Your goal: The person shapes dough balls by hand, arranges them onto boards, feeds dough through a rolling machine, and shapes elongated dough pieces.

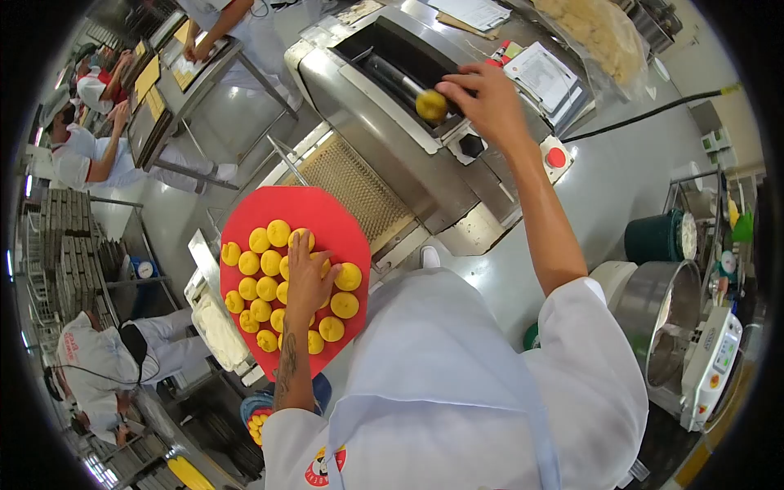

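Observation:
My left hand (pixel 309 273) reaches over a red board (pixel 327 208) that carries many round yellow dough balls (pixel 267 287). Its fingers rest on the balls near the board's far right side, thumb apart from the other fingers. Above the dark opening of a steel dough machine (pixel 392 69), my right hand (pixel 486 102) is stretched out with its fingers apart. Just off its thumb and fingertips is a single motion-blurred yellow dough ball (pixel 431 105); whether it still touches them is hard to see.
Beside the board lies the machine's textured belt (pixel 347 192). A red stop button (pixel 555 157) sits on the machine's right side. Papers (pixel 543 77) and a bag of dough (pixel 600 37) lie behind. A mixer bowl (pixel 670 318) stands at right. Co-workers (pixel 90 155) stand at tables on the left.

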A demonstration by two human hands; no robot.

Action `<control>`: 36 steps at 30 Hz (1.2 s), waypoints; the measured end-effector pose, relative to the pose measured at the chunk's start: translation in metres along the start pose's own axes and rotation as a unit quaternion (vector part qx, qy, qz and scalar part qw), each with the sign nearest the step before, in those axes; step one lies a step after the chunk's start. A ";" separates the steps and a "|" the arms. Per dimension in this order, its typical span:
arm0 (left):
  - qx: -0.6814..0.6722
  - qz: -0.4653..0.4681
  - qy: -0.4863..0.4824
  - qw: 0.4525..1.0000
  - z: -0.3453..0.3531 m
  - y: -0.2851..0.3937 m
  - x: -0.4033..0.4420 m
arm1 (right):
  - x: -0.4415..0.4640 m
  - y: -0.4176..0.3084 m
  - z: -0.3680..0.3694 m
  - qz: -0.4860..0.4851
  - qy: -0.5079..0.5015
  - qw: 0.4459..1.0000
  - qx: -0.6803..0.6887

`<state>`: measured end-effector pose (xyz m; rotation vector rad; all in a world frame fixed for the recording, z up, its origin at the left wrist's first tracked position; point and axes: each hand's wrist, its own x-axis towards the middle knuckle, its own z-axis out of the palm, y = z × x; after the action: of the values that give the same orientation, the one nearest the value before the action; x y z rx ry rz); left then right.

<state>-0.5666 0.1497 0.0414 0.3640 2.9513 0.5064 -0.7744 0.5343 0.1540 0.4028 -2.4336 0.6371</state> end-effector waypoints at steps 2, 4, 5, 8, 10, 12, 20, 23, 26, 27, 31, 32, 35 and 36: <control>-0.023 0.038 0.002 0.999 0.003 0.007 0.002 | -0.021 -0.008 -0.015 0.078 0.087 0.993 0.013; -0.040 0.061 -0.003 0.997 0.012 0.011 -0.010 | -0.046 -0.039 -0.036 0.175 0.091 0.965 0.171; -0.039 0.045 -0.007 0.998 0.014 0.014 -0.016 | -0.064 -0.061 -0.034 0.167 0.102 0.959 0.206; -0.079 0.046 0.015 0.996 0.009 0.020 -0.014 | -0.135 -0.121 -0.004 0.201 -0.152 0.884 0.393; -0.323 -0.076 0.050 0.942 0.005 0.031 -0.018 | -0.166 -0.158 0.028 0.162 -0.273 0.851 0.418; -0.470 -0.131 0.091 0.868 -0.013 0.041 -0.014 | -0.185 -0.177 0.056 0.184 -0.336 0.777 0.499; 0.144 -0.347 0.312 0.873 -0.018 -0.209 0.006 | -0.189 -0.169 0.064 0.391 -0.307 0.545 0.675; -0.068 -0.396 0.144 0.904 -0.009 -0.275 0.015 | -0.189 -0.167 0.044 0.397 -0.224 0.475 0.753; -0.073 -0.349 0.223 0.907 -0.015 -0.245 0.013 | -0.189 -0.157 0.035 0.412 -0.201 0.481 0.747; -0.075 -0.334 0.235 0.910 -0.010 -0.247 0.013 | -0.189 -0.154 0.033 0.412 -0.207 0.485 0.744; -0.118 -0.292 0.289 0.904 0.013 -0.273 0.016 | -0.183 -0.159 0.023 0.419 -0.188 0.506 0.730; -0.117 -0.312 0.249 0.909 0.003 -0.266 0.014 | -0.182 -0.159 0.023 0.418 -0.186 0.512 0.727; -0.205 -0.363 0.190 0.889 -0.005 -0.273 -0.007 | -0.174 -0.161 0.025 0.407 -0.196 0.517 0.727; -0.250 -0.363 0.173 0.881 -0.004 -0.276 -0.004 | -0.172 -0.161 0.022 0.405 -0.185 0.522 0.728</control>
<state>-0.6225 -0.1046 -0.0493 -0.9356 2.7823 1.2429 -0.5834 0.4112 0.0900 -0.1250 -1.5409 3.2428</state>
